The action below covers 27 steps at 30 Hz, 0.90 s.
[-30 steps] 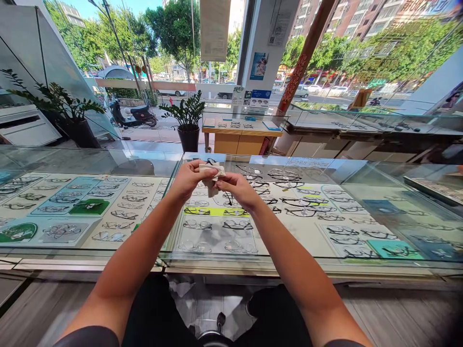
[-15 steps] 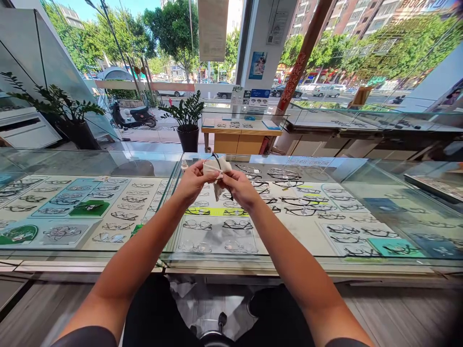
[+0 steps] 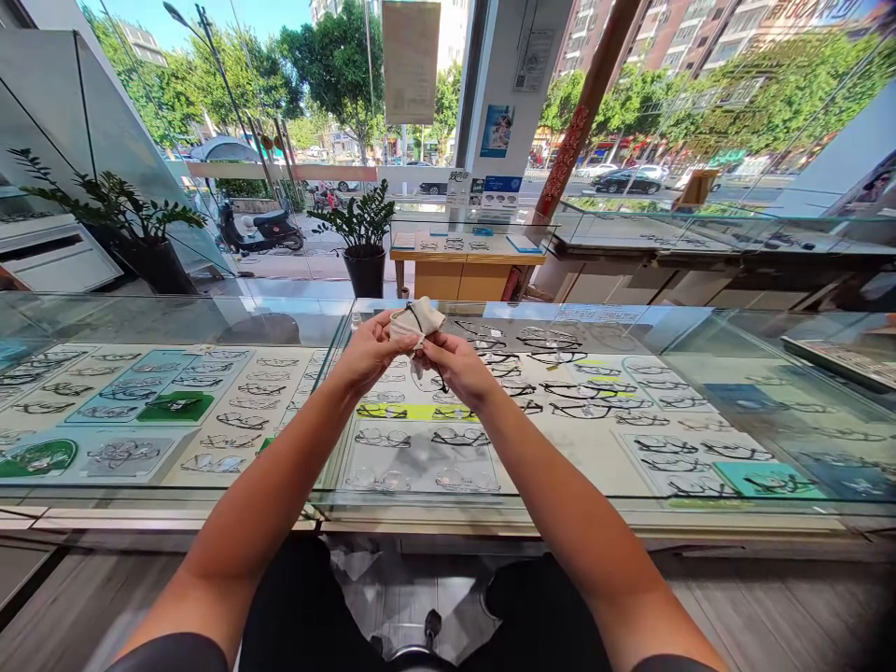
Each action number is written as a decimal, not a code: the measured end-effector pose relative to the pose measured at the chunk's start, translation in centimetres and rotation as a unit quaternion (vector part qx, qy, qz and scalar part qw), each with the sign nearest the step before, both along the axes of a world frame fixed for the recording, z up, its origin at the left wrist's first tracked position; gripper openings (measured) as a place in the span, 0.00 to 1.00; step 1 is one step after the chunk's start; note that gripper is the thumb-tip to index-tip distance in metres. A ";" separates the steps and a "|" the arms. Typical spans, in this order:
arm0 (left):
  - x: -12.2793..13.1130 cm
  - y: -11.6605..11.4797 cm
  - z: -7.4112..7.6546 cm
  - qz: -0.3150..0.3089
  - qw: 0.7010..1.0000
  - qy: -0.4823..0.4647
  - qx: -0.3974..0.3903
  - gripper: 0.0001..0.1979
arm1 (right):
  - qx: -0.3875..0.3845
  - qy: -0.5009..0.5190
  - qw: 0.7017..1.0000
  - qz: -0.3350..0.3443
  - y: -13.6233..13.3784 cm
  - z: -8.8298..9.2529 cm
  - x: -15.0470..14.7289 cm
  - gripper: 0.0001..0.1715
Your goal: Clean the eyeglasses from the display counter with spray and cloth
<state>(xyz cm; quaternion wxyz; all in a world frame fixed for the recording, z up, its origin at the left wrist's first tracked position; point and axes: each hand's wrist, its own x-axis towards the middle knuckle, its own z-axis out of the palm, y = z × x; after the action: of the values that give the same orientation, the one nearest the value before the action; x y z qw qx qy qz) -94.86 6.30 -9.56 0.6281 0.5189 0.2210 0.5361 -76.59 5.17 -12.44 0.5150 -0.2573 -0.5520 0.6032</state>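
Observation:
Above the glass counter, both hands are together at a pale cloth (image 3: 428, 317) folded around a pair of eyeglasses (image 3: 413, 315). One dark temple shows across the top of the cloth, and another sticks out below, beside my right fingers. The lenses are mostly hidden. My left hand (image 3: 370, 355) is closed, thumb and fingers pinching the cloth from the left. From the right, my right hand (image 3: 458, 366) is closed on the eyeglasses through the lower part of the cloth.
Rows of spectacle frames (image 3: 458, 436) lie inside the glass display counter (image 3: 560, 505) beneath my hands. A small white bottle (image 3: 357, 320) stands behind my left hand. Farther off are a potted plant (image 3: 365, 271), a wooden cabinet (image 3: 462, 277) and the shop window.
The cloth has shifted in my fingers, its upper part now bunched higher and its hanging end shorter. The temple below has moved slightly left. Both hands keep their hold.

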 end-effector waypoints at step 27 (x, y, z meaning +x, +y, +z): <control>-0.1 -0.1 0.1 0.143 0.989 0.035 0.027 0.25 | -0.010 0.059 0.997 -0.049 0.8 1.1 2.3 0.34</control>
<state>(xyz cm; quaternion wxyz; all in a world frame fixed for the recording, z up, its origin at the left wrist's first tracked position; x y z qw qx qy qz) -95.00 6.20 -9.48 0.5228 0.5174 0.3002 0.6073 -74.32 5.97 -11.36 0.5728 -0.2532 -0.5011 0.5972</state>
